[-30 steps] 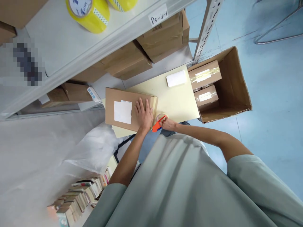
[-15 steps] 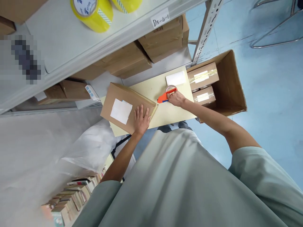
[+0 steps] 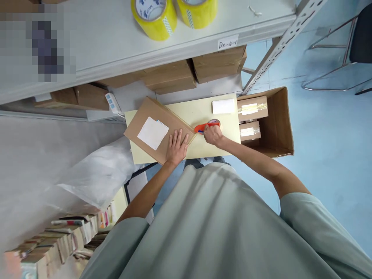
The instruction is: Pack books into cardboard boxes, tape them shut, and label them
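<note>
A brown cardboard box (image 3: 136,121) with a white label (image 3: 153,133) on top lies slanted on a pale yellow table (image 3: 186,106). My left hand (image 3: 176,148) rests flat on the box near its right corner, fingers spread. In my right hand (image 3: 213,134) is an orange tape dispenser (image 3: 201,127), my fingers wrapped round its handle. Its front end meets the box's right corner, though I cannot tell whether tape runs between them. The roll in the dispenser is partly hidden behind my hand.
A white box (image 3: 223,106) sits at the table's back right. Beside the table, a large open carton (image 3: 277,120) holds labelled boxes. Yellow tape rolls (image 3: 155,21) stand on the shelf (image 3: 110,42) above. Stacked books (image 3: 58,242) and a plastic bag (image 3: 99,172) are at lower left.
The box has turned clockwise under my left hand. My right hand moved the tape dispenser up from the table's near edge, then back down slightly at the box corner. The view has swung too.
</note>
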`<state>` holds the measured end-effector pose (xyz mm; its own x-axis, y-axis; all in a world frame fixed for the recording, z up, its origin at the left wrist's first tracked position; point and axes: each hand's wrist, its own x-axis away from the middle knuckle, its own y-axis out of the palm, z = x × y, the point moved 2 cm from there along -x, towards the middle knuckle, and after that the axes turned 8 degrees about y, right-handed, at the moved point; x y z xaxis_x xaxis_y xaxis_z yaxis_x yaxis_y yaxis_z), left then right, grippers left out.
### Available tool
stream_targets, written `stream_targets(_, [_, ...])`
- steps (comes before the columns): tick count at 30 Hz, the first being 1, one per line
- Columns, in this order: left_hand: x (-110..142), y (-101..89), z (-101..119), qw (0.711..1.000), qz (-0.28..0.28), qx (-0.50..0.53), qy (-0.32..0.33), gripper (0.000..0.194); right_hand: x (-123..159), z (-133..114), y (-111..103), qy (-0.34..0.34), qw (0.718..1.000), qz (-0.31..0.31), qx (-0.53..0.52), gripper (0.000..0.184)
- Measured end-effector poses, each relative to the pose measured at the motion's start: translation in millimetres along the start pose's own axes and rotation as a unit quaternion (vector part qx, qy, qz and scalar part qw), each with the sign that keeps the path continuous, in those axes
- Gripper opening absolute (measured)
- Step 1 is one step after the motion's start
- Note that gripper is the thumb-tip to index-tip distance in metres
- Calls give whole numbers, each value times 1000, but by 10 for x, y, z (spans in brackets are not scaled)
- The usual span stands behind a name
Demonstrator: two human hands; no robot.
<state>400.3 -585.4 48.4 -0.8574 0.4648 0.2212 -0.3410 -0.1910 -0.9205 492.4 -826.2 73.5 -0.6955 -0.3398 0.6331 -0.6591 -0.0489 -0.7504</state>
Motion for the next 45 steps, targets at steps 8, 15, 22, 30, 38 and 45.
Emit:
stream_targets(8, [-20,24,23,999,27,6,40,71,102,-255,-181,64,996,-19,53,41])
stream_targets(15, [-34,8,87,997,40,15,61,75,-33,-382,-352,120,990,-13,80,36])
stream_targets(22, [-12,-104,111,989,83,83,85,70,-101,-449,-648,165,983,21,73,37])
stream_targets(30, [-222,-774,-278,919,274,274,72,36,389,-704,-1218,191,972,136,30,59])
stream_targets(38, [-628,-2463,-930,848,452,221,168,15,268,-1499,-2373,113,936,332,12,58])
stream_targets(45, [-721,-3269,-1328,836,498,165,157,24,-412,-1967,-3165,74,925,369,47,49])
